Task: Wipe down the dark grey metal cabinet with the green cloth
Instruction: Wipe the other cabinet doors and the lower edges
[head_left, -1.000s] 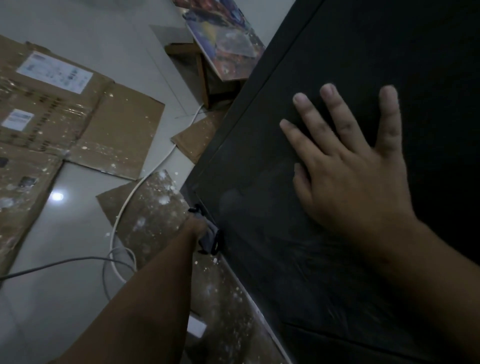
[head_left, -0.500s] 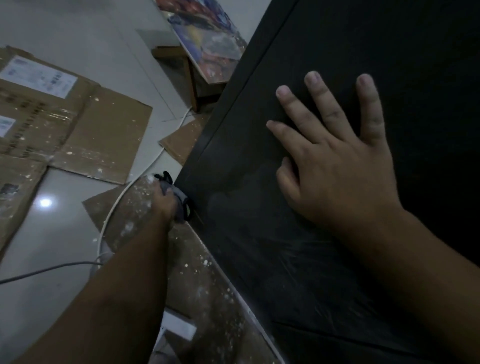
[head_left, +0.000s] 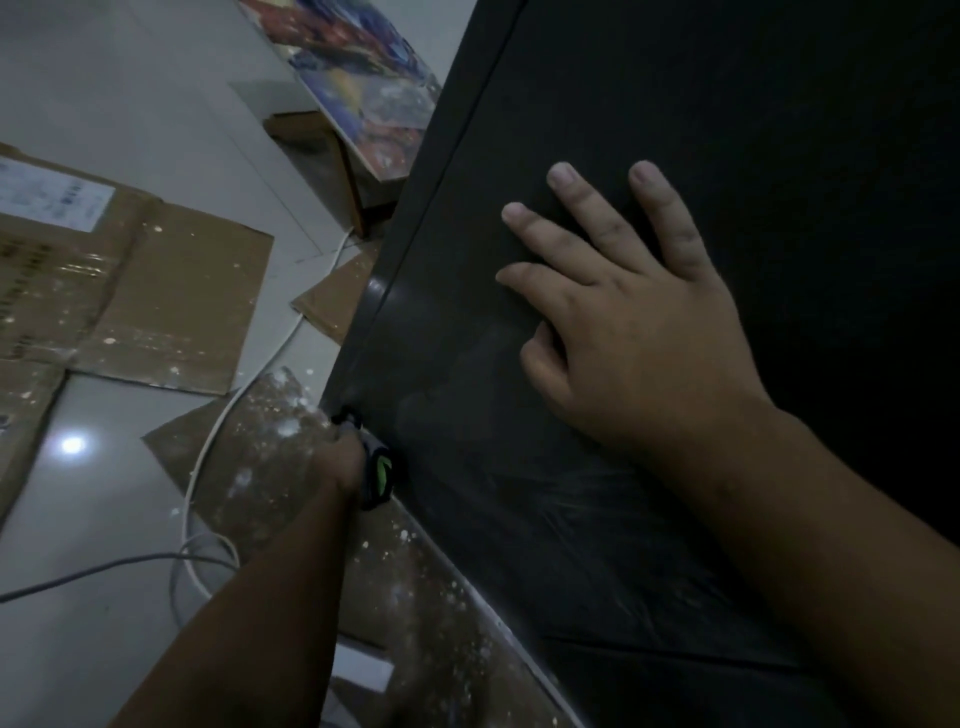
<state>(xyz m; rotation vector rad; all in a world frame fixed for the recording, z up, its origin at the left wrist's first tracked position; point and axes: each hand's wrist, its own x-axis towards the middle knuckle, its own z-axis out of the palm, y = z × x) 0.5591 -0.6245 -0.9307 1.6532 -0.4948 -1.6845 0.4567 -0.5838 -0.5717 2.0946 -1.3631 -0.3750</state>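
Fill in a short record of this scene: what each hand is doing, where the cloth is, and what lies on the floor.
Left hand: grips the green cloth
Cloth position: against the left edge of the dark grey cabinet
Right hand: flat on the cabinet, fingers spread
Floor: paint-spattered cardboard, white cable

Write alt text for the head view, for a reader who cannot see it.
A right hand lies flat on a dark grey cabinet while the left hand grips a green cloth at its edge, beside paint-spattered cardboard.
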